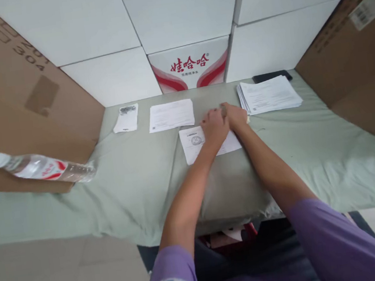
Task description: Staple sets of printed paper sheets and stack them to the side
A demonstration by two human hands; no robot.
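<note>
here, left hand (214, 127) pressed flat on the stamped sheet (194, 142), pinning it to the tabletop (144, 178); right hand (235, 114) alongside, touching, fingers curled, grip unclear. paper stack (269, 94) lying just right of them.

sheet (194, 142): matt paper | table cover (138, 184): soft cloth | bottle (39, 168): clear plastic

A white printed sheet of paper (195, 143) with a round stamp mark lies flat on the pale green cloth, its far right part covered by both hands.
</note>
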